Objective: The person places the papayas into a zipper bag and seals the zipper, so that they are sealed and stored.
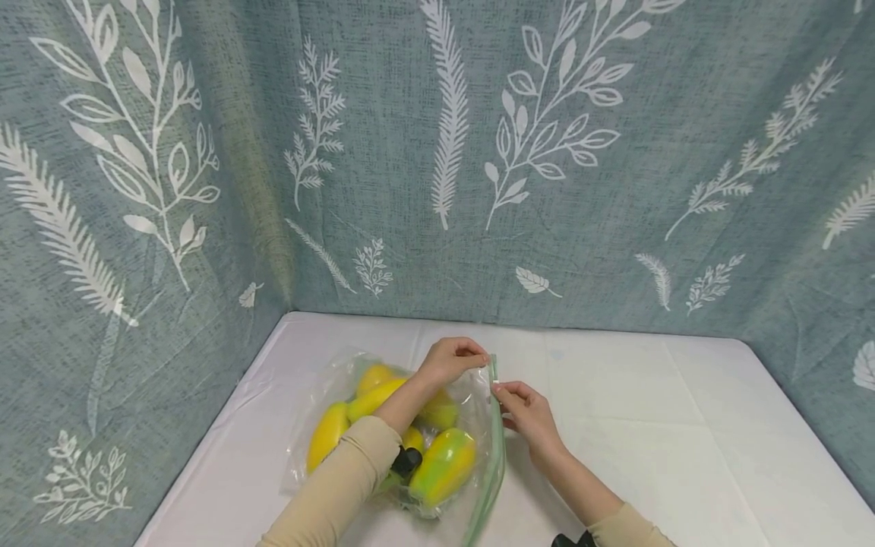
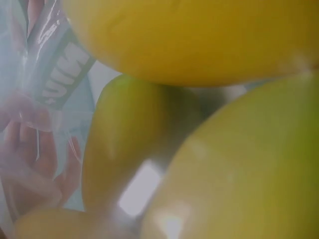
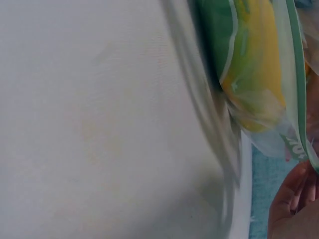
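Observation:
A clear zip bag [image 1: 481, 444] with a green zipper edge [image 1: 499, 448] lies on its side, filled with several yellow and yellow-green fruits. One plump mango-like fruit [image 1: 444, 465] sits near the zipper edge, and a long curved yellow one [image 1: 376, 399] lies further left. My left hand [image 1: 447, 361] reaches over the bag and pinches the far end of its zipper edge. Just nearer, my right hand [image 1: 529, 416] pinches the same edge beside a small white piece, probably the slider [image 1: 496, 382]. Through the plastic, the left wrist view shows a large yellow fruit [image 2: 199, 45] close up.
A white cloth [image 1: 656, 433] covers the table. Blue-green curtains [image 1: 390, 152] with white leaf prints stand along the back and sides. Dark wrist cameras sit on both forearms, the left one [image 1: 406, 460] right over the bag.

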### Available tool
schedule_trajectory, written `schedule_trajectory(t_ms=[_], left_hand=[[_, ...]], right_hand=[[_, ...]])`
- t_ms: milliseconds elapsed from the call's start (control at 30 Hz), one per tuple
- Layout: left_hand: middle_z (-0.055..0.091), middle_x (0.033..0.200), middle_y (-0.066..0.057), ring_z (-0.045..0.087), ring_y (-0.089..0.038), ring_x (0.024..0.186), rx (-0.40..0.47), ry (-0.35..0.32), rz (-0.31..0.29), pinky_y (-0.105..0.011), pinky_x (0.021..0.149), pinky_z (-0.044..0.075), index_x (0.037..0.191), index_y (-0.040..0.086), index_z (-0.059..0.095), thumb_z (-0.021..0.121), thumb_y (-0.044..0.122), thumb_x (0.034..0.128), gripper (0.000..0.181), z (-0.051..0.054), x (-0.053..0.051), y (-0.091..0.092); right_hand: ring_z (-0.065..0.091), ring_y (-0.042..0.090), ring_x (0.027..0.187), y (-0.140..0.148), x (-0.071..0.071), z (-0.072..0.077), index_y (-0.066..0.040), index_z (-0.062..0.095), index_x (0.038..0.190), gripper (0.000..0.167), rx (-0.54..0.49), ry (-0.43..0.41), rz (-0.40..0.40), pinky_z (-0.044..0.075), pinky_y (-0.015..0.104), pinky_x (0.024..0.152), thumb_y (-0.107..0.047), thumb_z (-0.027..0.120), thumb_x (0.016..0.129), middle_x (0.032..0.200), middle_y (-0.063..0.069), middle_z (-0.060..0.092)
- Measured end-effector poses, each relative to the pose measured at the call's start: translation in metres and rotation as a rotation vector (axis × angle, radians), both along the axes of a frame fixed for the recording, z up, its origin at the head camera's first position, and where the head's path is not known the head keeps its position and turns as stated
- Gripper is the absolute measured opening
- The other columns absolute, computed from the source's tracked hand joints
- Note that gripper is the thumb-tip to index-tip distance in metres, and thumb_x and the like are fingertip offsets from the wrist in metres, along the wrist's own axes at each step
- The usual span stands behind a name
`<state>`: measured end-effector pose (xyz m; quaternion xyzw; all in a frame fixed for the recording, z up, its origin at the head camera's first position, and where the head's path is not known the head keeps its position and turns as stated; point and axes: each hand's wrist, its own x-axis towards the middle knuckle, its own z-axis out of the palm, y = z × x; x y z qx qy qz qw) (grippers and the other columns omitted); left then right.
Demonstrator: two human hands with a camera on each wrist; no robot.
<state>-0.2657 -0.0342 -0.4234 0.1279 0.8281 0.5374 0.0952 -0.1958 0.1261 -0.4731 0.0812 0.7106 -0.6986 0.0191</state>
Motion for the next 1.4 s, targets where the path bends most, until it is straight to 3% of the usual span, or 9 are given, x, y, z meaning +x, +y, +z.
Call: schedule_trajectory(t_ms=[1067, 1233, 1400], left_hand=[[0.068, 0.087, -0.001, 0.060, -0.015, 0.082, 0.015, 0.016, 0.051, -0.031, 0.077, 0.049, 0.099, 0.005, 0.073, 0.071, 0.021, 0.0906, 0.018, -0.003, -0.006, -0.004], [0.068, 0.088, -0.001, 0.062, -0.020, 0.086, 0.016, 0.015, 0.060, -0.032, 0.078, 0.050, 0.099, 0.005, 0.073, 0.071, 0.022, 0.0907, 0.019, -0.004, -0.008, -0.005], [0.069, 0.090, -0.001, 0.061, -0.017, 0.084, 0.015, 0.016, 0.071, -0.033, 0.078, 0.050, 0.098, 0.006, 0.073, 0.071, 0.022, 0.0905, 0.018, -0.005, -0.010, -0.005]], right_hand=[[0.062, 0.016, 0.074, 0.001, 0.012, -0.007, -0.003, 0.067, 0.099, 0.022, -0.008, -0.020, 0.029, 0.054, 0.030, 0.068, -0.024, 0.067, 0.093, 0.080, 0.001, 0.069], [0.063, 0.016, 0.076, 0.001, 0.016, -0.008, -0.003, 0.066, 0.101, 0.024, 0.007, -0.019, 0.045, 0.054, 0.031, 0.070, -0.026, 0.067, 0.094, 0.081, 0.001, 0.069], [0.063, 0.016, 0.075, 0.001, 0.021, -0.007, -0.002, 0.065, 0.100, 0.027, 0.009, -0.025, 0.067, 0.055, 0.031, 0.070, -0.028, 0.067, 0.093, 0.081, 0.002, 0.070]])
